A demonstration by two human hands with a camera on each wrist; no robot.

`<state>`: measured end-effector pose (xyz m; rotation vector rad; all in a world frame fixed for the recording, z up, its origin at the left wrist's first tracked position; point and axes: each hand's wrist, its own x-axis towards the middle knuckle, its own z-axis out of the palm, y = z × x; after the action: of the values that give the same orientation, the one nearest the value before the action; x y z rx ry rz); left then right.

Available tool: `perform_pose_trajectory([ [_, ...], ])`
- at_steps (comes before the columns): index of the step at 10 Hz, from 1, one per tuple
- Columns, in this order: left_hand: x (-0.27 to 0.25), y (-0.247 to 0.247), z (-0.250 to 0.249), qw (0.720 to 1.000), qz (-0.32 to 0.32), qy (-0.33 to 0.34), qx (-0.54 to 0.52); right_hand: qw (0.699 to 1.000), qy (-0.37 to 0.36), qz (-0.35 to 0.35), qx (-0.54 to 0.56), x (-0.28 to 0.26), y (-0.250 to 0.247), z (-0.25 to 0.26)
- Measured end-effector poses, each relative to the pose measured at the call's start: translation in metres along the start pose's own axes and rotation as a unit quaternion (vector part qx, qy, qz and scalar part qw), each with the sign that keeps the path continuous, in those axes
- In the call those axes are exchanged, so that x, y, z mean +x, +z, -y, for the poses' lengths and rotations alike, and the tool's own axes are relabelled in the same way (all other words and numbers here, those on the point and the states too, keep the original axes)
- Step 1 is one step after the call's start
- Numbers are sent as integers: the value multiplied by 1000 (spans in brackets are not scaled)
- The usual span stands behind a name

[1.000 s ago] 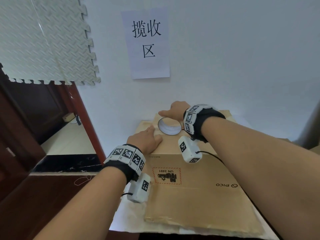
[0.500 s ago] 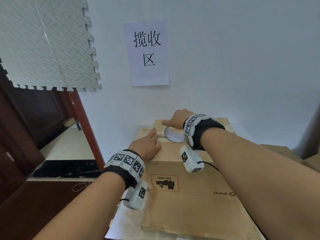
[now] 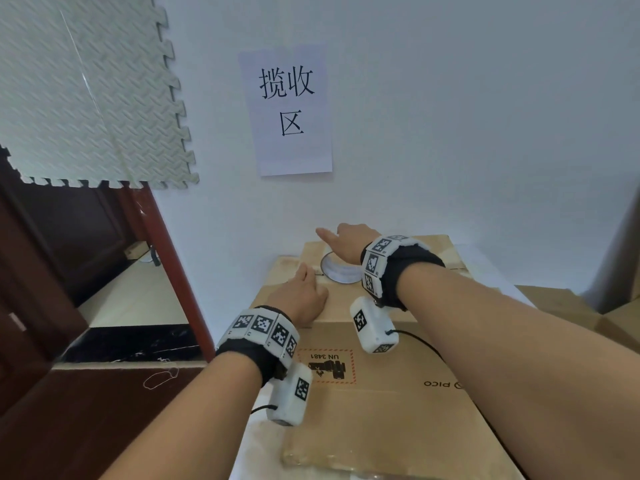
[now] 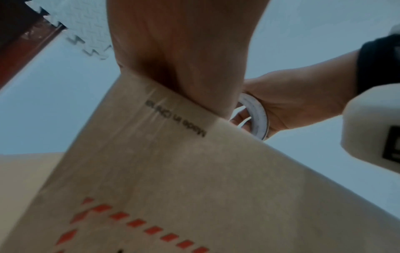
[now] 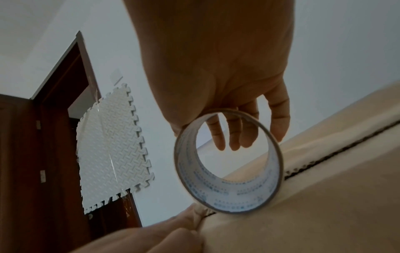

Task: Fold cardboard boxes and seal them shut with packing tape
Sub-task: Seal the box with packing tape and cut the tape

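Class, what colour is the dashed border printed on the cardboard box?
Orange-red, on the cardboard box; the dashed border shows best in the left wrist view.

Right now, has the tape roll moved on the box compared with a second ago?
Yes, slightly. Judged against the red-bordered label on the box, the tape roll, gripped by the right hand, sits a little further right.

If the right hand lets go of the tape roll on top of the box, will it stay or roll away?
The tape roll stands on its round edge on the cardboard box, so it would probably roll. Its layer of tape looks thin, so it is likely light. The right hand steadies it from above.
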<state>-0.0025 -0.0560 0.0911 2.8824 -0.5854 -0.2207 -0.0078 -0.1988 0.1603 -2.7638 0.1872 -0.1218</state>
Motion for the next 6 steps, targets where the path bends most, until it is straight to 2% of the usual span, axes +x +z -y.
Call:
perform_pose_trajectory([
  [1,-3,3,9,1000,6,10,-22,1000,5,-14,22,-2,-1,-1],
  [2,-4,5,8,999,-15,13,-40,998,-1,-26,51,-1,2,-3],
  [3,-4,3,7,999,-32,3,-40,996,22,-40,73,-7,-1,-12],
  [6,2,12,9,998,-53,-2,15,992,116,-57,4,-38,-26,-86],
])
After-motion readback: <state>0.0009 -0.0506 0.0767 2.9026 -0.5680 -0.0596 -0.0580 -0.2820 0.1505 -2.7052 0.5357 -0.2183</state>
